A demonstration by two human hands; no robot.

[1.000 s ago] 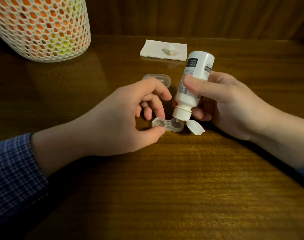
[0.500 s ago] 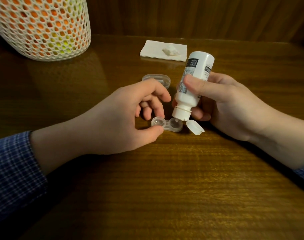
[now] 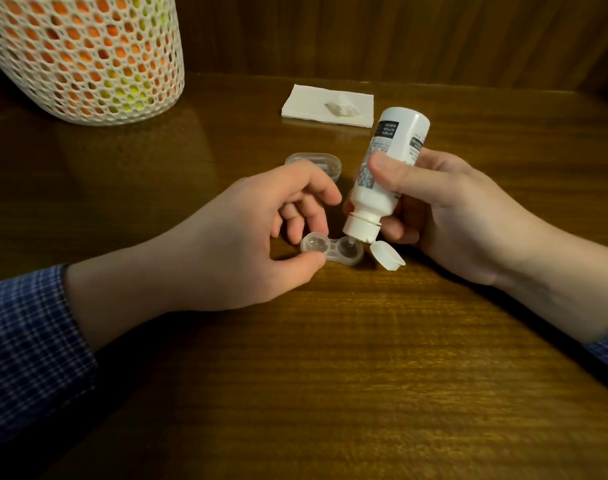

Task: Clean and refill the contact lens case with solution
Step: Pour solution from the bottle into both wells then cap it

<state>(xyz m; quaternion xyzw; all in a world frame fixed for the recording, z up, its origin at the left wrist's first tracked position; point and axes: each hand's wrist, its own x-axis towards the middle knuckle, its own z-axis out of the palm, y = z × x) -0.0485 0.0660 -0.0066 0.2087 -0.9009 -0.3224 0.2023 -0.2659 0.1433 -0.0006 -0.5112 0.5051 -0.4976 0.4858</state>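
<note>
A clear two-well contact lens case [image 3: 332, 251] lies on the wooden table [image 3: 330, 375]. My left hand [image 3: 247, 244] pinches its left well between thumb and fingers. My right hand [image 3: 451, 216] grips a white solution bottle [image 3: 385, 168], tipped nozzle-down over the case's right well. The bottle's flip cap [image 3: 387, 256] hangs open beside the case. The nozzle tip sits just above or in the right well.
A clear lid piece [image 3: 314, 162] lies behind my left hand. A white tissue [image 3: 326, 105] with a crumpled bit on it lies at the back. A white mesh basket [image 3: 84, 53] with orange and green contents stands at the back left, by the wooden wall.
Almost nothing has moved; both hands hold their places with the bottle tipped over the right well.
</note>
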